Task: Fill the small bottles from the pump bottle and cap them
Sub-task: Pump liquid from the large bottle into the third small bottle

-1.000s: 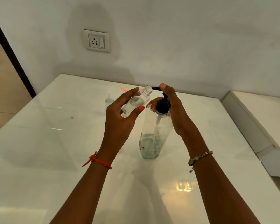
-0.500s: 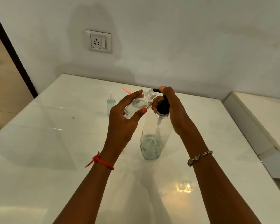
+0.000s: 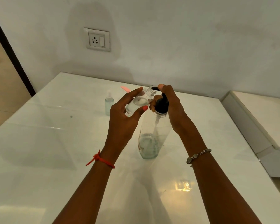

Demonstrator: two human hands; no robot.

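Hands close together above the surface [image 3: 55, 143]: my left hand [image 3: 123, 122] grips a tilted, uncapped small bottle [image 3: 138, 102], mouth at the spout, my right hand [image 3: 174, 109] wraps the pump head [image 3: 162, 105] of the standing pump bottle [image 3: 152, 141], thumb on top, capped bottle [image 3: 109, 102] stands behind, left

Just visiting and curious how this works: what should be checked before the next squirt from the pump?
1. Open mouth of the small bottle at the pump spout: ok.
2. Grip of the left hand on the small bottle: ok.
3. Thumb of the right hand on top of the pump head: ok.
4. Upright stand of the pump bottle on the table: ok.
5. Liquid in the pump bottle: ok, though low.
6. Room for more in the small bottle: cannot tell.
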